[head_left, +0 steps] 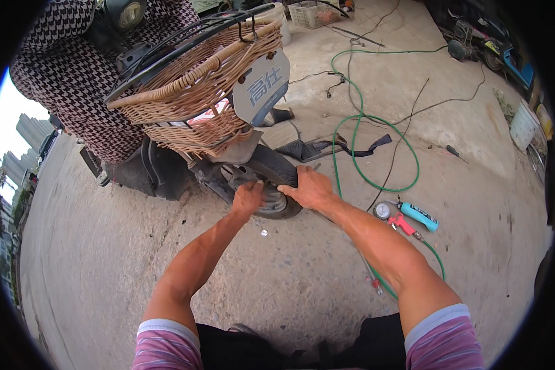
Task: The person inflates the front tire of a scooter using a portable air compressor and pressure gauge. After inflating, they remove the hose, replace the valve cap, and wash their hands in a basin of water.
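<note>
Left hand (248, 198), right hand (312, 188): both grips closed on scooter front tyre (282, 174), low under wicker basket (197, 92). Air gauge (383, 211), green hose (351, 132) on concrete floor (290, 290), right of tyre.

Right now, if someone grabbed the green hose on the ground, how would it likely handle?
The green hose lies in loose loops on the concrete, so it is probably floppy and would drag. The inflator gun at its end would likely trail along. It looks light.

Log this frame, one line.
left hand: on scooter front wheel | right hand: gripping tyre top | inflator gun with gauge, green hose: on concrete, right
</note>
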A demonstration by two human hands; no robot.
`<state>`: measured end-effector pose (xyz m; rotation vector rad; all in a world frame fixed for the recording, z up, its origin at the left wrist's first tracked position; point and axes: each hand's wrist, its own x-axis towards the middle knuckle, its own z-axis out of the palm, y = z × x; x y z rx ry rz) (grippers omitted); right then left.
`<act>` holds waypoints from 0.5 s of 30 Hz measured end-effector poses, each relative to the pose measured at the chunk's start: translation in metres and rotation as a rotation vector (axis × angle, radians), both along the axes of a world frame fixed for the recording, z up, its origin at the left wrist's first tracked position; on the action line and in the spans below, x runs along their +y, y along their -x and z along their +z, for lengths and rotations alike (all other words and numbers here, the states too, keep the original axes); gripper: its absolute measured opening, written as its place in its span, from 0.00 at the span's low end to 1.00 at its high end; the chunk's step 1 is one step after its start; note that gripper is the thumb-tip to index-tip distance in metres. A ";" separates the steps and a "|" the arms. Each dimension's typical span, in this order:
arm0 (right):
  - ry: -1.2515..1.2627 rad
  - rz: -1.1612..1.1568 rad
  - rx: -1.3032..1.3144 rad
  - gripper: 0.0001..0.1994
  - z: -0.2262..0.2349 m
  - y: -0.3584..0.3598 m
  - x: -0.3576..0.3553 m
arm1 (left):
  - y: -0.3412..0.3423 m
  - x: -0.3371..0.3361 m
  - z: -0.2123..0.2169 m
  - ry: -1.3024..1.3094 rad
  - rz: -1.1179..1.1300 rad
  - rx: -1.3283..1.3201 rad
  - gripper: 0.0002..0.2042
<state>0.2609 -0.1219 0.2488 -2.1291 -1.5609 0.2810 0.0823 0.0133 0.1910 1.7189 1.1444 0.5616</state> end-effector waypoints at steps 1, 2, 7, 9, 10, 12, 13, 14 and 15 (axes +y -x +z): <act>0.005 -0.005 -0.009 0.37 0.000 -0.004 -0.003 | -0.007 -0.011 0.014 0.198 0.012 -0.016 0.12; 0.010 -0.011 -0.017 0.37 -0.001 -0.007 -0.006 | -0.012 -0.017 0.023 0.396 0.023 -0.030 0.12; 0.000 -0.009 -0.026 0.37 0.004 -0.002 -0.003 | -0.002 -0.017 0.016 -0.468 -0.059 0.142 0.15; 0.008 -0.017 -0.026 0.37 0.003 -0.002 -0.003 | -0.004 -0.024 0.025 -0.537 -0.044 0.163 0.15; 0.005 -0.017 -0.026 0.37 0.004 -0.001 -0.002 | -0.003 -0.022 0.025 -0.525 -0.022 0.187 0.14; 0.000 -0.022 -0.030 0.37 0.005 -0.001 -0.003 | -0.004 -0.016 0.024 -0.264 0.025 0.162 0.14; 0.010 -0.020 -0.028 0.37 0.007 -0.001 -0.003 | -0.005 -0.013 0.023 -0.016 0.048 0.112 0.14; 0.020 -0.018 -0.026 0.37 0.008 0.000 -0.001 | -0.005 -0.009 0.023 0.233 0.067 0.063 0.14; 0.038 -0.024 -0.022 0.37 0.008 0.000 -0.002 | -0.005 -0.010 0.020 0.038 0.043 0.098 0.13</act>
